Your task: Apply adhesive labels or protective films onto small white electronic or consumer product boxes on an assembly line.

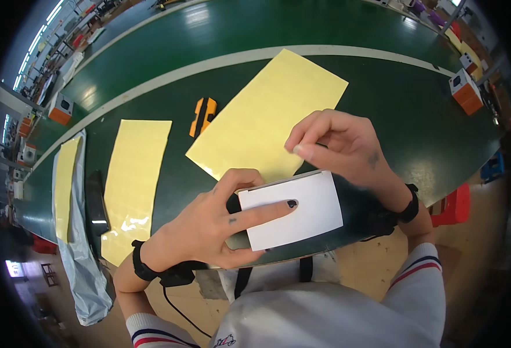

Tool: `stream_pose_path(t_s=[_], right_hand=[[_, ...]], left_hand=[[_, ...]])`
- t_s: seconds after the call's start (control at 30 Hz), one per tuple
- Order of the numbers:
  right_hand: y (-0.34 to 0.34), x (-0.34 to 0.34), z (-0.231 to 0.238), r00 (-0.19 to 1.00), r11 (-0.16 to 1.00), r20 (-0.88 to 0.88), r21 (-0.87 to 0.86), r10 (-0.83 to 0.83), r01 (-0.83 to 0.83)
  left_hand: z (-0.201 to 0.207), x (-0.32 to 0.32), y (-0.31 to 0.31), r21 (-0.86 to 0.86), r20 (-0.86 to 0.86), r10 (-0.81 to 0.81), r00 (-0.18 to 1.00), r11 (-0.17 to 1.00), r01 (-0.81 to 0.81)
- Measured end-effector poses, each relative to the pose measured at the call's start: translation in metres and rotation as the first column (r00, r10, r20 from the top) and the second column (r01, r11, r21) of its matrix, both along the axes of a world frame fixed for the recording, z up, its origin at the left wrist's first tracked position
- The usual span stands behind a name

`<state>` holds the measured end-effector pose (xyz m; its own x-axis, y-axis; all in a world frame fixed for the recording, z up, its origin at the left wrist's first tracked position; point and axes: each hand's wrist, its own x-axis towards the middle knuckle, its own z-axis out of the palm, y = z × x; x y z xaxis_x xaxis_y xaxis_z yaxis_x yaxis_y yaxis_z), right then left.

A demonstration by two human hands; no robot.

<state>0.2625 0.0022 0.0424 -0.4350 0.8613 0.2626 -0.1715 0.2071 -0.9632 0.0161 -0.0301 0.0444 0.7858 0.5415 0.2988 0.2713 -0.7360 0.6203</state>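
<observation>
My left hand (215,216) grips a small white box (302,213) at the table's near edge. Its thumb is behind the box, and the index finger lies along the white face. Just above the box's far right corner, my right hand (342,145) is closed in a pinch, thumb tip against the fingers. Whatever the pinch holds, if anything, is too small to make out. Beyond both hands lies a large yellow sheet (267,110), set at a slant, its near corner partly behind the box.
An orange and black tool (202,117) lies left of the large sheet. Further left are another yellow sheet (136,180), a dark elongated object (96,203) and a silvery plastic bag (84,278) with a yellow strip (67,185). Orange-white boxes (465,91) stand far right; a red stool (455,206) is below.
</observation>
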Motion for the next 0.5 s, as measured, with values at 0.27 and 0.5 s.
stream_pose_path(t_s=[0.27,0.5], right_hand=[[-0.002,-0.001,0.005,0.996,0.998,0.074,0.05,-0.039,0.036],[-0.003,-0.001,0.002,0.985,0.993,0.168,0.116,-0.03,0.011]], left_hand=[[-0.025,0.006,0.011,-0.044,0.264,-0.07,0.962,0.995,0.084],[-0.034,0.01,0.016,-0.145,0.412,-0.108,0.905,0.972,0.182]])
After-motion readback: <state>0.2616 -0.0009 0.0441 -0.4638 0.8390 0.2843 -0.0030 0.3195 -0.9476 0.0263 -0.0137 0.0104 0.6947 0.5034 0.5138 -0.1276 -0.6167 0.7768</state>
